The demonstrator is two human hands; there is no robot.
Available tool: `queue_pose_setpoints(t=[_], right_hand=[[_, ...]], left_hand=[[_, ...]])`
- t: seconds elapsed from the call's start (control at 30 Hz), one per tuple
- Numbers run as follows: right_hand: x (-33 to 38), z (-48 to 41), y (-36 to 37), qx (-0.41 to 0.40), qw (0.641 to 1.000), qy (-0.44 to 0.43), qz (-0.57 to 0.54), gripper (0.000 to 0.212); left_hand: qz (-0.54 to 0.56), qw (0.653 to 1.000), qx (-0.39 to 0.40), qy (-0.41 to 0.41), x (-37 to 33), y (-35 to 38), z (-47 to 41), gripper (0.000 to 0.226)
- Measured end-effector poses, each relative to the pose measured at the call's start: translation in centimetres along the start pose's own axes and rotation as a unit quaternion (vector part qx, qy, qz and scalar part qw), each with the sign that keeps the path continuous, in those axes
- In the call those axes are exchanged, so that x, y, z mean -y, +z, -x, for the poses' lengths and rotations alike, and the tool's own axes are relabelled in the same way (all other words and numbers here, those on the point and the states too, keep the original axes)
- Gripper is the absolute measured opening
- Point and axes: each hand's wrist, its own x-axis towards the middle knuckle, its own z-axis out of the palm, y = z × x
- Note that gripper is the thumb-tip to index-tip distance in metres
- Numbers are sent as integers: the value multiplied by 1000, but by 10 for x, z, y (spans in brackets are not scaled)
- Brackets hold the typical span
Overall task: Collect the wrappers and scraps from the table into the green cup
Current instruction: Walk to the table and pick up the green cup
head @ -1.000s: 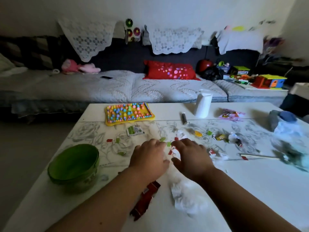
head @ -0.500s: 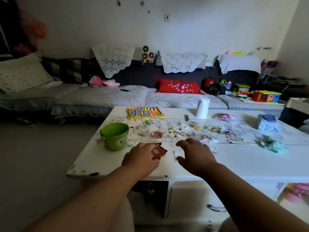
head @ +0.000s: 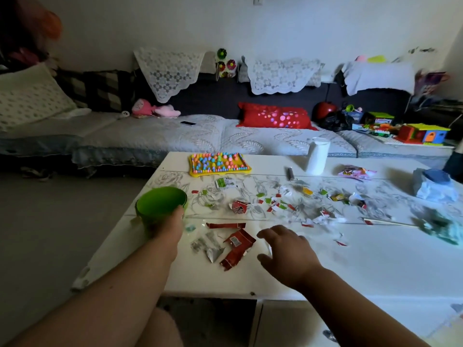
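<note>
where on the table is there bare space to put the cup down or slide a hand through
Bare: the near right stretch of the table, between the right hand and the teal cloth. Also the back strip between the yellow peg board and the white roll. Crowded: the middle band of scraps and the red wrappers beside the green cup.

Home living room: sofa (head: 175, 136), red cushion (head: 274, 118), toys (head: 423, 132).

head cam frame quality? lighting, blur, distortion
Head view: dim room, arms and foreground underexposed, the white table the brightest surface. Motion blur smears the scraps near the right hand and the far right edge. Wide-angle bending at the frame borders. Green cup under the left hand reads clearly.
</note>
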Motion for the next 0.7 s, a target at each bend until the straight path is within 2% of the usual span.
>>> queue_pose_setpoints(t=[0.07, 0.1, 0.13, 0.17, 0.23, 0.3, 0.37, 0.53, 0.7], right_hand=[[-5, -15, 6, 9, 1000, -2, -7, 52], [-7, -22, 10, 15, 1000, -1, -12, 52], [-9, -28, 12, 19, 1000, -1, -17, 52], [-11, -34, 14, 22, 1000, 0, -21, 52], [-12, -44, 18, 23, 999, 1, -30, 51], [-13, -53, 21, 19, 999, -1, -40, 50], [-13, -57, 23, 15, 998, -1, -54, 49], [-11, -55, 26, 2, 997, 3, -76, 46], [-6, -48, 25, -3, 997, 6, -79, 43]], left_hand=[[60, 994, -73, -49, 23, 14, -83, 134], [93, 989, -93, -71, 19, 17, -90, 139], [129, 984, -92, -78, 10, 18, -79, 134], [166, 980, -81, -81, -2, 17, -61, 118], [215, 969, -82, -89, -20, 20, -31, 73], [243, 962, -85, -92, -19, 24, -41, 56], [256, 961, -75, -80, -19, 20, -49, 49], [251, 963, -73, -67, -17, 8, -47, 48], [279, 953, -109, -43, -9, -3, -44, 45]])
